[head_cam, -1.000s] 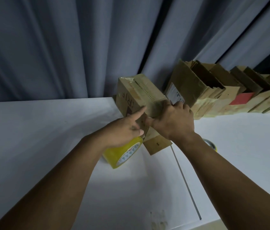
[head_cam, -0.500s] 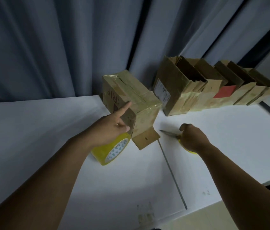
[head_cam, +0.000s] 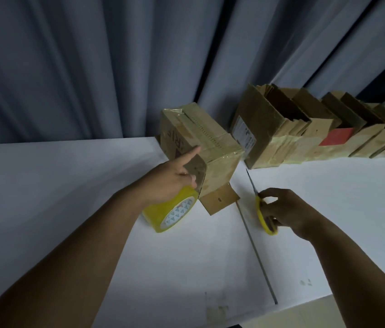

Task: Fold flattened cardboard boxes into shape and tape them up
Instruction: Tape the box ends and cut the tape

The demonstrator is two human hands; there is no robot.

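Note:
A folded cardboard box [head_cam: 212, 140] lies on the white table [head_cam: 68, 185], its top seam covered with clear tape and one small flap [head_cam: 220, 201] sticking out at its near end. My left hand [head_cam: 172, 178] holds a yellow tape roll [head_cam: 170, 213] against the box's near corner, index finger pointing along the box side. A stretch of tape runs from the roll up onto the box. My right hand [head_cam: 281, 209] grips yellow-handled scissors [head_cam: 261, 210] on the table right of the box, the blade pointing away toward the box.
A row of several folded, open-topped cardboard boxes [head_cam: 305, 129] leans along the back right of the table, one with a red panel [head_cam: 335, 136]. Grey curtains [head_cam: 92, 67] hang behind. A seam [head_cam: 257, 252] runs between two tabletops. The table's near edge is at lower right.
My right hand left the box's end, dropped to the table on the right and took hold of the scissors. My left hand stayed on the tape roll at the box.

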